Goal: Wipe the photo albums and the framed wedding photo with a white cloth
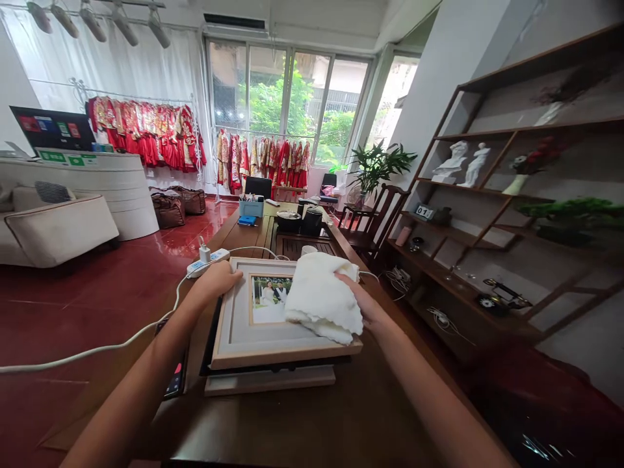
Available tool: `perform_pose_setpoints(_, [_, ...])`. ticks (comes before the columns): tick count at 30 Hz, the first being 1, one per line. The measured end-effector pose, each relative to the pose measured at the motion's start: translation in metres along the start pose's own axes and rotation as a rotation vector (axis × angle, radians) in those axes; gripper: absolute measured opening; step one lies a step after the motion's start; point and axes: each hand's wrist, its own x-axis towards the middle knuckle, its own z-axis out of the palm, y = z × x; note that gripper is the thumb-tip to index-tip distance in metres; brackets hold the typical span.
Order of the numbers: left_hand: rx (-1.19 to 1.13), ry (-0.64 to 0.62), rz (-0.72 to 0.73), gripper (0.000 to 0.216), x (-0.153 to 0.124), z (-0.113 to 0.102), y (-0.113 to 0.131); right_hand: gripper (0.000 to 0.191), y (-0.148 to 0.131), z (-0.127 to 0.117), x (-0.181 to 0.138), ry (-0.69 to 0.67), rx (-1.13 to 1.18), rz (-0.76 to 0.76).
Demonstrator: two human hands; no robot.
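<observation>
1. Two bare hands work over a framed wedding photograph [267,312] that lies flat on a dark wooden table [312,416], stacked on other flat frames beneath it.
2. The left hand [217,279] rests on the frame's upper left corner, fingers curled over the edge and gripping it.
3. The right hand [363,302] holds a folded white cloth [324,296], fingers closed on it, pressing it on the glass at the frame's right side, partly covering the photograph.
4. A white power strip [207,262] lies just beyond the left hand, its cable trailing off the table to the left.
5. Farther along the table stand a black kettle [312,221] and a blue box [251,207].
6. Red garments [146,133] hang on a rack by the window.
</observation>
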Motion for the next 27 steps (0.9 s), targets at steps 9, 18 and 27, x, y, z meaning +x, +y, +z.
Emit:
perform_pose_setpoints(9, [-0.109,0.098,-0.003,0.026,-0.002,0.035,-0.019,0.04,0.019,0.007,-0.005,-0.103,0.078,0.224])
perform_pose_setpoints(18, [-0.127,0.172,-0.073,0.034,-0.011,0.048,-0.01,0.043,0.018,0.013,-0.017,-0.048,0.084,0.173])
perform_pose_setpoints(27, [-0.063,0.188,-0.069,0.036,-0.014,0.051,-0.004,0.046,0.017,0.012,-0.019,-0.029,0.04,0.156])
